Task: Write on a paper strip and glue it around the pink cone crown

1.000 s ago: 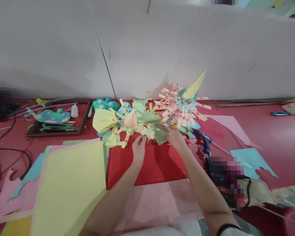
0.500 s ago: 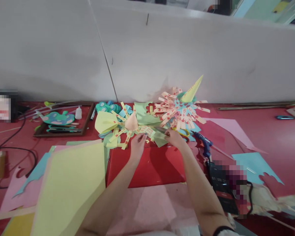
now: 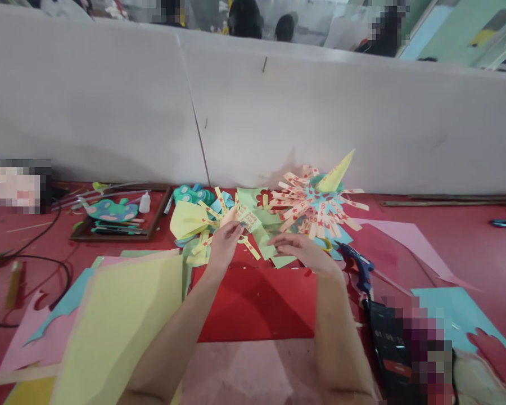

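My left hand (image 3: pixel 224 244) pinches a small pale green paper piece (image 3: pixel 248 218) with red writing, held up in front of the yellow paper craft (image 3: pixel 219 203), which has red-marked strips fanning out. The craft's centre is partly hidden by the hand. My right hand (image 3: pixel 299 247) is open, fingers stretched left above light green paper scraps (image 3: pixel 263 242). Beside it, partly hidden, show yellow scissor handles (image 3: pixel 326 244). Behind stands a larger paper craft (image 3: pixel 316 202) of pink, red-printed strips with a yellow cone (image 3: pixel 337 173).
A red board (image 3: pixel 257 304) lies before me, with stacked yellow sheets (image 3: pixel 126 315) left of it. A wooden tray (image 3: pixel 113 235) holds tools and a white bottle (image 3: pixel 144 201). At right lie a blue glue gun (image 3: pixel 358 261), a phone (image 3: pixel 390 343) and blue paper (image 3: pixel 451 306). A white partition (image 3: pixel 320 112) rises behind.
My left hand has lifted the small written paper up and left, nearer the yellow craft. My right hand has gone from a pinch to stretched fingers. The view has shifted slightly.
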The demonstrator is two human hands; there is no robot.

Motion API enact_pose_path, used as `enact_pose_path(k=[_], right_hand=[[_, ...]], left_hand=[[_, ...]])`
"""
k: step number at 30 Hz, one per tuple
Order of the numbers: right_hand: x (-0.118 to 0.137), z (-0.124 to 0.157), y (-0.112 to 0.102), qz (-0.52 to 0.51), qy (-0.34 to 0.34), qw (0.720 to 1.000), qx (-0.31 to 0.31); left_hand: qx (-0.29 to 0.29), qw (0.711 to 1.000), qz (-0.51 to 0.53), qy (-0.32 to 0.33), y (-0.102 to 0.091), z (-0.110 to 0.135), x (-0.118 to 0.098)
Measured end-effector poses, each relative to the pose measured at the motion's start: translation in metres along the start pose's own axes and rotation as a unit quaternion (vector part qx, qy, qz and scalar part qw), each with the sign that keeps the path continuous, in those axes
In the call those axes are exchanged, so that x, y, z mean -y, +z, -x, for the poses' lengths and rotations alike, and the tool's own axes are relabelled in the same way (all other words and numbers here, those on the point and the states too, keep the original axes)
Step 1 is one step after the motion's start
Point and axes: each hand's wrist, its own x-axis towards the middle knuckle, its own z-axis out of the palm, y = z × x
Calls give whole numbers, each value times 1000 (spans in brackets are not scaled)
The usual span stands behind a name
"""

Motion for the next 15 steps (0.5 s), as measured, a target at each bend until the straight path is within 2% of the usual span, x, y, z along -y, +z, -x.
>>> enact_pose_path(k=[5,10,15], right_hand=[[0,-1,3,18,-22,999,-35],[4,-4,9,88,-100,987,-93],[8,-7,16,65,-68,989,-115]], left_hand=[[30,1000,-8,1,-8,3,-6],[35,996,-79,25,-5,12,-18],[15,996,-75,40,-4,15,-22]])
